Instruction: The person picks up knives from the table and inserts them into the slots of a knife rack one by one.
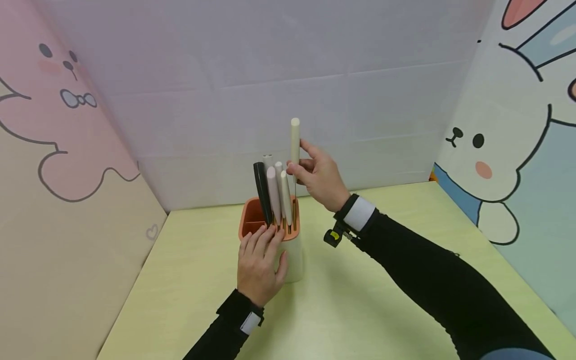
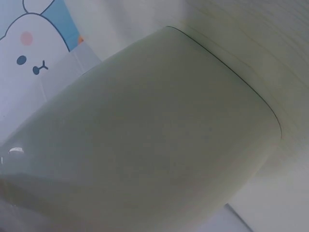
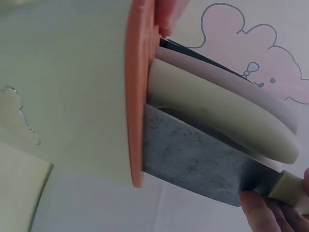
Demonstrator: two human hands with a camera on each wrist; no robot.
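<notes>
Cream-handled knife (image 1: 294, 142) stands upright, long axis vertical, blade (image 3: 203, 162) partly inside the slot of the knife block (image 1: 292, 255) directly below. Right hand (image 1: 320, 176) pinches the handle from the right side, just above the other handles (image 1: 274, 192). Left hand (image 1: 260, 262) lies against the block's near face, fingers straight, steadying it on the table (image 1: 369, 300)

One knife block (image 1: 288, 255) on the surface (image 1: 360, 310). Six handles up top: one black (image 1: 262, 192), one pink (image 1: 272, 195), four cream or pale, one (image 1: 294, 140) of them raised above the rest. Two hands, left (image 1: 258, 262) and right (image 1: 321, 177).
</notes>
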